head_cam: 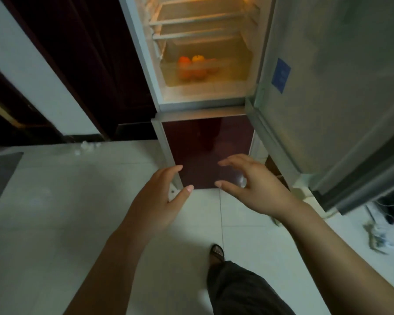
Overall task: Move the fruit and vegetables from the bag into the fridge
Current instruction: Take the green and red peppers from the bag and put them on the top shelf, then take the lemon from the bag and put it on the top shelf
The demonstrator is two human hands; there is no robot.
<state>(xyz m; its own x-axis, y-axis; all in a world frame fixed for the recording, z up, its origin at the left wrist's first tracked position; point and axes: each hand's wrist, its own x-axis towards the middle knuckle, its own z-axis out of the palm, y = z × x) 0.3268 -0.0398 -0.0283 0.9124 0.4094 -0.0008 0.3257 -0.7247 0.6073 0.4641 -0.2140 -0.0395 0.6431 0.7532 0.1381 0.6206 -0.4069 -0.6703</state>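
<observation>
From the head view, we look down at an open fridge [141,53] on the far side of a pale tiled floor [66,201]. Its upper door [328,76] is swung out to the right and carries a blue sticker [281,75]. Inside, the bare shelves [198,19] glow yellow. Below them, several oranges [192,67] lie together in the left part of the clear bottom drawer [232,73]; how many there are we cannot tell. The dark red lower door [205,151] is closed.

Nearer to us, both hands hang in front of that lower door and hold nothing. The left hand [159,196] has its fingers and thumb loosely curved and apart. The right hand [253,185], just beside it, is spread the same way, and the two hands are not touching. Near the bottom edge, a sandalled foot [217,252] stands on the tiles.
</observation>
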